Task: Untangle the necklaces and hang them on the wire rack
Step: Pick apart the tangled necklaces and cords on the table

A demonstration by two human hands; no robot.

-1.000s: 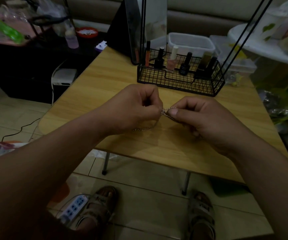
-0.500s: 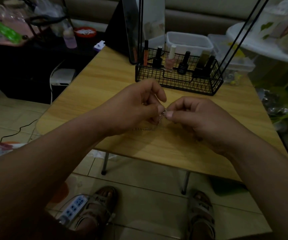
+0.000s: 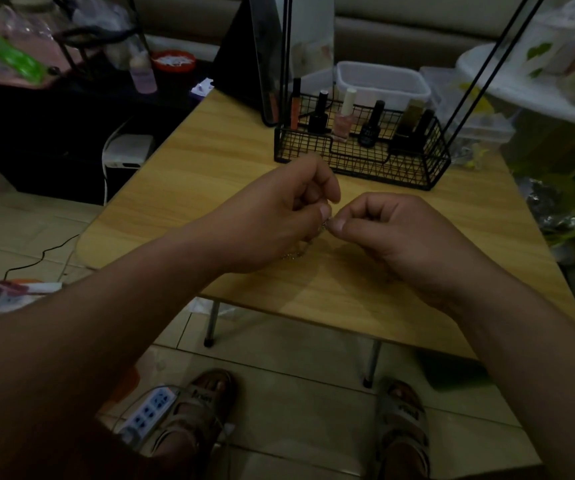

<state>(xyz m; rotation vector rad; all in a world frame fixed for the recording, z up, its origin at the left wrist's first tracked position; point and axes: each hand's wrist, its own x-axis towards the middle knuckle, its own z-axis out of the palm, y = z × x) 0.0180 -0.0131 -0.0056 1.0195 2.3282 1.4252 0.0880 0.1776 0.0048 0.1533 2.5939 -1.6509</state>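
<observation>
The left hand (image 3: 279,216) and right hand (image 3: 393,230) meet just in front of the wire rack (image 3: 383,168). Each pinches the tangled necklaces (image 3: 325,227) at the knot, and slack chain trails onto the table (image 3: 209,161). Risk: pulling the pinch points apart likely tightens the knot or snaps a fine link.

Over the wooden table (image 3: 230,140), the left hand (image 3: 279,216) and right hand (image 3: 396,233) pinch a tangled necklace chain (image 3: 324,226) between their fingertips, near the wire rack (image 3: 362,157).
</observation>
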